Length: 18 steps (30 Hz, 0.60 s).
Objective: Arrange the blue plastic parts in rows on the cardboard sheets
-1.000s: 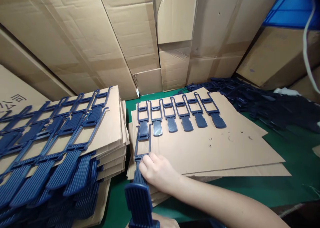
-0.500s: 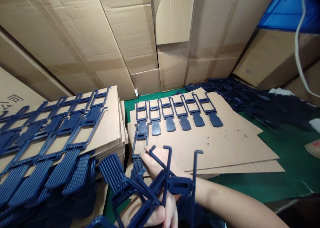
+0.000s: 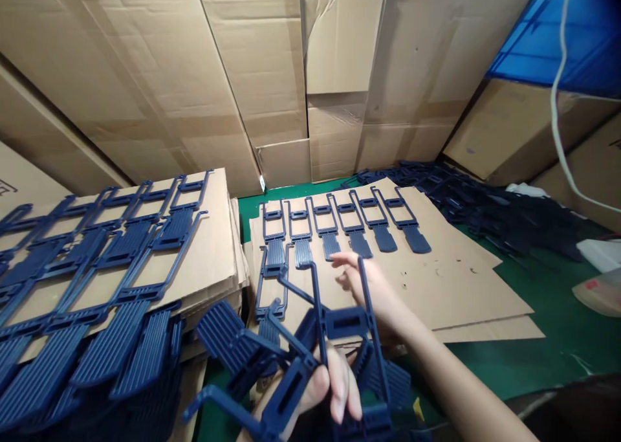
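My left hand point(image 3: 325, 390), low in the middle, is closed round several dark blue plastic frames point(image 3: 344, 323) with hooked ends and ribbed paddles, which stick out at various angles. Beyond them my right hand point(image 3: 361, 283) hovers over the cardboard sheet point(image 3: 436, 287), partly behind an upright arm of the held frames. Its fingers are stretched out and hold nothing I can see. Near its fingertips is a back row of matching frames point(image 3: 325, 219) lying side by side on the sheet. One more frame point(image 3: 272, 287) lies below the row's left end.
On the left, a stack of cardboard layers point(image 3: 228, 267) bears more blue frames point(image 3: 140, 248), their paddles overhanging the front. A heap of dark parts point(image 3: 485, 209) covers the green table point(image 3: 557, 371) at the back right. Cardboard boxes point(image 3: 257, 54) wall the back; a white cable point(image 3: 557, 118) hangs right.
My right hand has moved right and away from the frame at the sheet's left side, its fingers now apart. My left hand still grips the bunch of frames. The view has shifted slightly.
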Available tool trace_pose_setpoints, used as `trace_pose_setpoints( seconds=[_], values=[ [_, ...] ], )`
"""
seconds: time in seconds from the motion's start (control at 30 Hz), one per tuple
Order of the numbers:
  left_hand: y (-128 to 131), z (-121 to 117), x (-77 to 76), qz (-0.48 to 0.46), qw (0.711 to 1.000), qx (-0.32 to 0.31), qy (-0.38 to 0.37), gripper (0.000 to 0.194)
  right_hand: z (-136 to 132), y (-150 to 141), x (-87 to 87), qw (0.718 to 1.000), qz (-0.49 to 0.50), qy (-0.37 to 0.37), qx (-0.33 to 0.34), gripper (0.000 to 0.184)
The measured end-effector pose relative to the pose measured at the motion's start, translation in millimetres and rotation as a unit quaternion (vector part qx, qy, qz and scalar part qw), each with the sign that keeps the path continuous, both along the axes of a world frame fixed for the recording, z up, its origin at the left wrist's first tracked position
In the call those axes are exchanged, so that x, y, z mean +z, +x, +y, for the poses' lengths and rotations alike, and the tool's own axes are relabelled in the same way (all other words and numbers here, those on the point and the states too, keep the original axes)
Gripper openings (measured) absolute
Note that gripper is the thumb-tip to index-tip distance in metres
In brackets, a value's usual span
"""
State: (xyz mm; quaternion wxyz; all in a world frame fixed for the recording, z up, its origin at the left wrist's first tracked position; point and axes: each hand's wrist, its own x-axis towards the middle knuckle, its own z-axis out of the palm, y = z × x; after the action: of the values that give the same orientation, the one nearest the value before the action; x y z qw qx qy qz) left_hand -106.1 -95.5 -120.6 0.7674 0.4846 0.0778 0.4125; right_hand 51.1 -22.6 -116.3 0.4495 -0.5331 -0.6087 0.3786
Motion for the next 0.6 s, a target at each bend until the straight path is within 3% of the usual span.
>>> trace_pose_setpoints(
  seconds=[0.13, 0.33, 0.5, 0.6],
  values=[
    [12, 8, 5.2, -0.036, 0.994, 0.06, -0.082, 0.021, -26, 22, -1.9, 0.965, 0.247, -0.06, -0.072, 0.032],
    [29, 16, 14.7, 0.057, 0.985, 0.11, -0.124, 0.021, -52, 32, -22.6, 0.951, 0.279, -0.052, -0.126, 0.041],
    [43, 34, 36.9, 0.088, 0.982, 0.084, -0.147, 0.017, -55, 42, -32.7, 0.973, 0.221, -0.066, -0.021, 0.049],
    [46, 49, 36.2, 0.112, 0.983, 0.075, -0.128, 0.018, -60, 49, -37.0, 0.965, 0.238, -0.093, 0.067, 0.049]
  ],
)
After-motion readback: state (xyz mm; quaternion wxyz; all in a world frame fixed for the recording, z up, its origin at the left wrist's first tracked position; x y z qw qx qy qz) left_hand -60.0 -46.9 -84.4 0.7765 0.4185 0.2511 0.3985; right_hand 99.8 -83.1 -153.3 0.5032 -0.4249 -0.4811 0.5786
